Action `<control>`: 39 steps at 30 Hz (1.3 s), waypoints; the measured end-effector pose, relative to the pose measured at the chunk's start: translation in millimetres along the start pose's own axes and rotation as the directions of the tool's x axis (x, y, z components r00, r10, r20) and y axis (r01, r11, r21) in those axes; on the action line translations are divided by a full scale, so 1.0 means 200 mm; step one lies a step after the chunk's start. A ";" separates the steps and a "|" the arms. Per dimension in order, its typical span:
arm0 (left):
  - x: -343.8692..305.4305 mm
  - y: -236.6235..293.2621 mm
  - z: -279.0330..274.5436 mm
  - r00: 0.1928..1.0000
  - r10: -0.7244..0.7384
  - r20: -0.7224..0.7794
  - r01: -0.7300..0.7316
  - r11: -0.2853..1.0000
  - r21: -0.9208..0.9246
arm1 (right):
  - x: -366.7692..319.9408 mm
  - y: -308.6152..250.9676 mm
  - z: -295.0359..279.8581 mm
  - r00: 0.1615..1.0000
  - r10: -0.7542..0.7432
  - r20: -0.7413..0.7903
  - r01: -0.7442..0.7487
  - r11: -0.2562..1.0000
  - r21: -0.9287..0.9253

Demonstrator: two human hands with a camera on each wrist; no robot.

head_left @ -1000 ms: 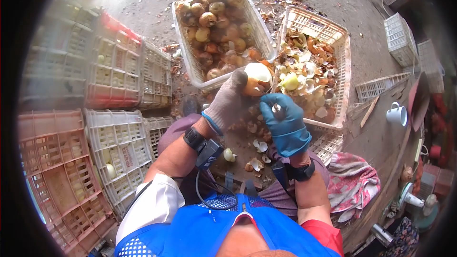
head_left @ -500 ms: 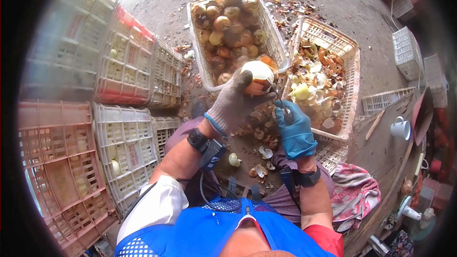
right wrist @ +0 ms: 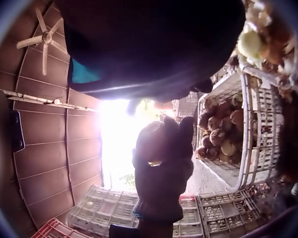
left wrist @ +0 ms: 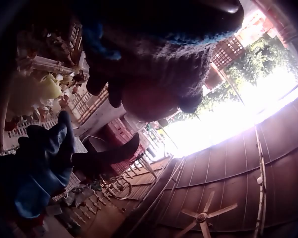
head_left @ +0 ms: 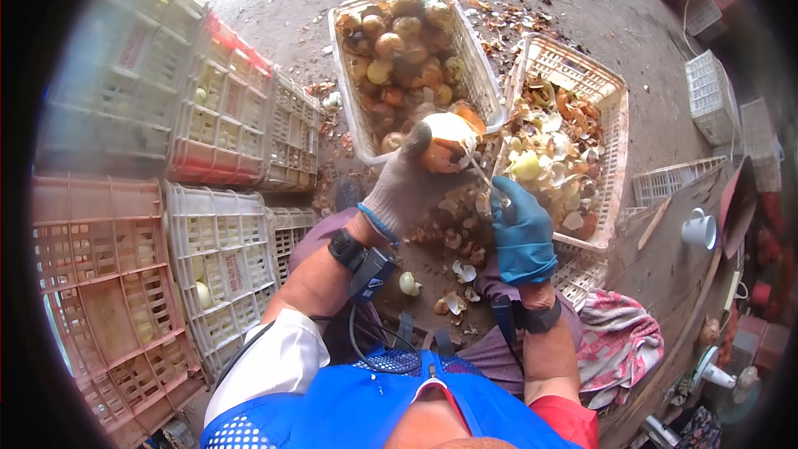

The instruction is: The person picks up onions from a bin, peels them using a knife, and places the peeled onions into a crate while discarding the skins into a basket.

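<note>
My left hand (head_left: 403,183), in a grey knitted glove with dark fingertips, grips a partly peeled onion (head_left: 450,140). White flesh shows on its top, and brown skin still clings to the lower side, with an orange flap of skin at the right. In a blue rubber glove, my right hand (head_left: 522,237) holds a knife (head_left: 484,176), its blade pointing up and left to the onion's right edge. The left wrist view shows the knife's broad, curved blade (left wrist: 111,154) from the side. From the right wrist, the onion (right wrist: 151,141) appears dark in the left hand's fingers.
A crate (head_left: 353,108) of unpeeled onions stands ahead; right of it, another crate (head_left: 613,158) holds skins and a pale onion (head_left: 524,165). Stacked crates (head_left: 220,241) line the left. At right are a white mug (head_left: 698,229) and a pink-white towel (head_left: 619,341).
My right hand has drawn away from the onion, rightward and down, bringing the knife blade into view. The left hand keeps its grip on the onion. The head view has shifted slightly.
</note>
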State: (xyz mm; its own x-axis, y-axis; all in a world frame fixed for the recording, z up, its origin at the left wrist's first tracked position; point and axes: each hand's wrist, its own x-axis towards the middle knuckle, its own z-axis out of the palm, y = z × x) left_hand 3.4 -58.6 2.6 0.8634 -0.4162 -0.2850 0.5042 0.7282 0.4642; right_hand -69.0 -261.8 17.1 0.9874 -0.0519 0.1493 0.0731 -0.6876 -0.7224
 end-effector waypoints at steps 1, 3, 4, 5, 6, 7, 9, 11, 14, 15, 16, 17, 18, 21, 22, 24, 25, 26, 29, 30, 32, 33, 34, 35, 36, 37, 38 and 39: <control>0.00 -0.01 -0.02 0.999 -0.018 0.030 0.018 1.000 -0.008 | 0.00 0.00 0.00 0.999 -0.035 -0.021 0.035 0.999 -0.017; 0.00 -0.02 -0.01 0.997 -0.037 0.071 0.039 0.999 -0.019 | 0.00 0.01 0.01 0.992 -0.111 -0.062 0.107 0.993 -0.055; -0.01 -0.02 0.01 0.996 -0.038 0.082 0.040 0.999 -0.022 | 0.00 0.00 0.00 0.997 -0.068 -0.030 0.066 0.996 -0.067; -0.02 -0.01 0.03 0.995 -0.039 0.094 0.041 0.999 -0.024 | 0.01 -0.02 -0.02 1.000 -0.025 0.001 0.025 0.996 -0.080; -0.02 -0.01 0.05 0.994 -0.043 0.103 0.046 0.999 -0.026 | 0.01 -0.03 -0.03 0.999 0.017 0.031 -0.014 0.995 -0.094; -0.02 -0.01 0.06 0.993 -0.046 0.111 0.049 0.998 -0.028 | 0.01 -0.03 -0.03 1.000 -0.004 0.021 0.007 0.995 -0.104; -0.03 0.00 0.06 0.991 -0.047 0.127 0.047 0.999 0.003 | 0.01 -0.01 -0.02 0.999 -0.046 0.005 0.046 0.991 -0.123; -0.04 0.01 0.06 0.988 -0.048 0.147 0.037 0.997 0.072 | 0.01 -0.02 -0.02 0.998 -0.050 -0.032 0.042 0.975 -0.217; -0.02 -0.01 0.01 0.993 -0.069 0.100 0.071 0.997 -0.009 | 0.01 0.00 0.01 0.987 -0.114 -0.112 0.068 0.934 -0.350; -0.03 -0.01 0.02 0.993 -0.070 0.095 0.073 0.997 -0.024 | 0.01 0.01 0.02 0.979 -0.150 -0.139 0.084 0.916 -0.393; -0.03 -0.01 0.02 0.994 -0.071 0.089 0.074 0.996 -0.040 | 0.01 0.03 0.05 0.978 -0.096 -0.187 0.036 0.954 -0.298; -0.03 0.00 0.03 0.994 -0.071 0.081 0.076 0.996 -0.056 | 0.01 0.05 0.08 0.973 -0.036 -0.227 -0.010 0.980 -0.197; -0.04 0.01 0.02 0.990 -0.088 0.107 0.097 0.992 -0.077 | 0.01 0.05 0.08 0.965 0.028 -0.260 -0.053 0.994 -0.093; -0.06 0.04 0.01 0.984 -0.104 0.146 0.118 0.989 -0.084 | 0.05 0.02 0.04 0.940 0.342 -0.021 -0.337 0.933 0.126; -0.07 0.05 0.01 0.987 -0.094 0.131 0.100 0.994 -0.044 | 0.04 0.03 0.08 0.981 0.178 -0.083 -0.155 0.962 0.226; -0.07 0.07 0.01 0.993 -0.065 0.095 0.062 0.997 0.038 | 0.01 -0.02 0.07 0.985 0.174 -0.004 -0.170 0.964 0.203; -0.07 0.07 0.02 0.996 -0.043 0.075 0.038 0.997 0.073 | 0.00 -0.04 0.07 0.984 0.174 0.035 -0.178 0.966 0.190; -0.07 0.07 0.02 0.998 -0.022 0.056 0.016 0.994 0.108 | 0.00 -0.03 0.08 0.997 0.075 -0.017 -0.072 0.987 0.146; -0.08 0.07 0.02 1.000 -0.015 0.023 0.012 0.993 0.121 | 0.00 -0.01 0.08 1.000 0.024 -0.002 -0.023 0.998 0.055; -0.08 0.07 0.02 0.999 -0.016 0.032 0.012 0.994 0.110 | 0.01 -0.01 0.07 1.000 -0.013 -0.002 0.013 0.999 0.040; -0.07 0.06 0.04 0.998 -0.020 0.053 0.015 0.996 0.089 | 0.01 0.00 0.06 0.996 -0.085 -0.001 0.085 0.996 0.010; -0.07 0.06 0.05 0.998 -0.021 0.058 0.016 0.996 0.093 | 0.01 -0.01 0.05 0.996 -0.091 0.004 0.091 0.996 -0.022; -0.07 0.05 0.05 0.998 -0.024 0.062 0.018 0.995 0.098 | 0.01 -0.01 0.04 0.995 -0.096 0.010 0.096 0.994 -0.054; -0.07 0.05 0.06 0.997 -0.026 0.066 0.019 0.995 0.102 | 0.01 -0.01 0.03 0.995 -0.101 0.016 0.102 0.991 -0.086; -0.06 0.05 0.05 0.995 -0.050 0.082 0.044 0.996 0.081 | 0.01 -0.01 0.03 0.995 -0.105 -0.002 0.103 0.983 -0.153; -0.05 0.04 0.02 0.992 -0.076 0.099 0.070 0.996 0.060 | 0.01 0.00 0.04 0.994 -0.108 -0.019 0.101 0.970 -0.219; -0.04 0.03 0.00 0.988 -0.100 0.116 0.096 0.995 0.040 | 0.01 0.00 0.04 0.993 -0.113 -0.037 0.098 0.954 -0.285; -0.04 0.02 0.00 0.990 -0.091 0.105 0.091 0.996 0.011 | 0.01 0.00 0.04 0.993 -0.098 -0.071 0.076 0.960 -0.271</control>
State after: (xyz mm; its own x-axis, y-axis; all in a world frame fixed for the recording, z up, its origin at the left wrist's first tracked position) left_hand -1.9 -51.6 7.7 0.8104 -0.5359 -0.2366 0.5807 0.6815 0.4454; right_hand -66.6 -256.2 11.5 0.9630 -0.0351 0.2671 0.1072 -0.8598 -0.4993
